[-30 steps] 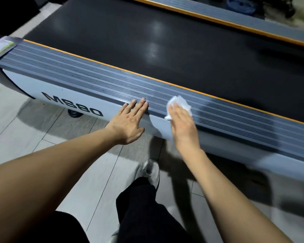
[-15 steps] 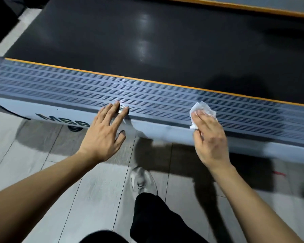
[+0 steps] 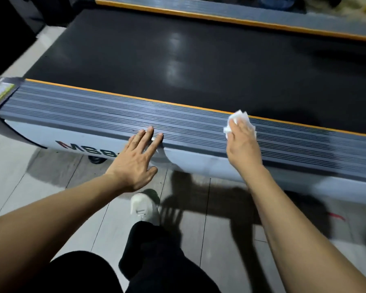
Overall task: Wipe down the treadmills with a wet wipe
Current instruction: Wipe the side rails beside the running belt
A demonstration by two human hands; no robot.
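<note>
- The right hand (image 3: 242, 145) presses its fingers flat on a crumpled white wet wipe (image 3: 238, 120), holding it against the ribbed grey side rail (image 3: 93, 106), close to the orange strip.
- The left hand (image 3: 135, 160) lies open, holding nothing, with 3 fingertips touching the rail's outer edge.
- Beyond the rail runs the treadmill's black belt (image 3: 188, 60).
- 1 white shoe (image 3: 144, 209) stands on the tiled floor (image 3: 19, 187) below.

Both forearms (image 3: 294, 225) are bare, with no sleeves visible. The person wears black trousers (image 3: 156, 261) and a white sneaker (image 3: 144, 209) with light laces.
</note>
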